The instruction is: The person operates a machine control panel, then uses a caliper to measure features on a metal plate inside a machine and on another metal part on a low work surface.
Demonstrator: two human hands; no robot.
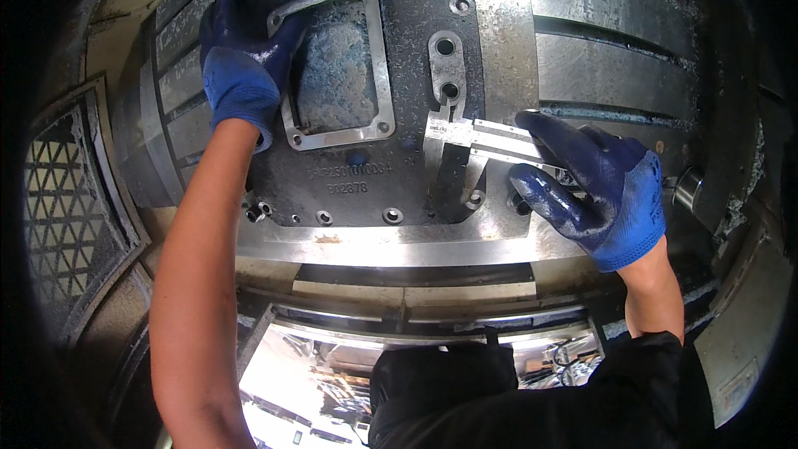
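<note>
A dark cast metal plate [399,175] with machined holes lies in front of me, with a bright rectangular frame [378,58] around an opening in it. My left hand [249,50], in a blue coated glove, rests at the left of that opening, fingers spread over the plate. In my gloved right hand [594,183] is a caliper [507,140], held between thumb and fingers at its right end. The caliper's small upper jaws reach the lower hole of a two-hole raised boss [446,66]; its larger jaws point toward me.
Slotted metal machine table [611,66] surfaces extend to the right, with wet chips along the slots. A perforated panel [62,191] stands at the far left. A round metal post [688,189] rises beyond my right hand. Bright sheet metal [283,374] lies below.
</note>
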